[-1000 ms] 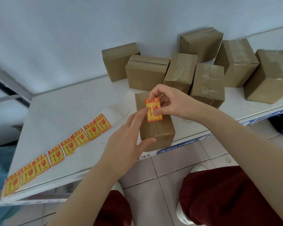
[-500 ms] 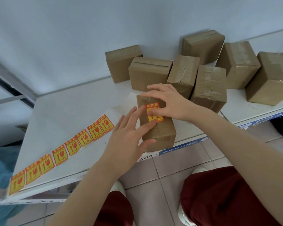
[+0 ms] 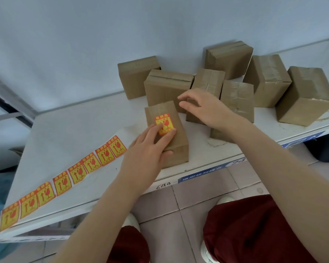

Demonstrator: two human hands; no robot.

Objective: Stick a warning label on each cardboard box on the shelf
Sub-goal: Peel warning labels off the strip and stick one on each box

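With your left hand (image 3: 146,147) flat-fingered on the label (image 3: 164,121) atop the box (image 3: 160,111) beneath it, press outward to every corner, while your right hand (image 3: 203,107), loosely open and empty, hovers just beyond.

Just one view here, head-worn and wide-angle: it looks forward and down over the shelf's (image 3: 74,130) front edge, close in, wall (image 3: 122,35) up top, floor tiles (image 3: 194,194) and knees (image 3: 254,234) below.

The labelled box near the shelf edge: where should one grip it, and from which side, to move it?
Probably from above, clasping the long side walls of the labelled box. Its top is narrow, both sides are free, and this spares the warning label.
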